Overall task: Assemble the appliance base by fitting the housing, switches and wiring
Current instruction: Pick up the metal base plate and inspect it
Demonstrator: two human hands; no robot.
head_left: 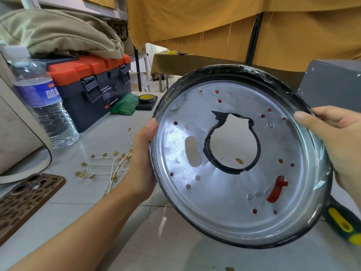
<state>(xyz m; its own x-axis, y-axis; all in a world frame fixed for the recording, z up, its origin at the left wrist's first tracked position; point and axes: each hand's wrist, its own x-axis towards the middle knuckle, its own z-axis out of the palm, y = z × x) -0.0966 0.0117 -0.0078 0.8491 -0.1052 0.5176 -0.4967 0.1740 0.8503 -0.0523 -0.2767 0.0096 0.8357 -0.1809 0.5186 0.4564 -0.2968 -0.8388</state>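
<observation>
I hold a round metal base plate [230, 194] tilted up above the table, its black rim wrapped in clear film. The plate has a large centre hole edged with black tape, an oval slot and several small holes. Red plastic shows behind the holes, and a red lever [276, 189] sticks through one slot. My left hand [141, 159] grips the rim at the left, thumb on the inside face. My right hand [334, 139] grips the rim at the upper right. A bundle of white wires with brass terminals [109, 165] lies on the table left of my left wrist.
A screwdriver with a green and yellow handle [343, 222] lies under the plate at the right. At the left stand a water bottle [42, 98], an orange and blue toolbox [93, 85], a phone [23, 200] face down, tape roll [146, 98] and a green bag [124, 105]. A grey box [334, 85] stands far right.
</observation>
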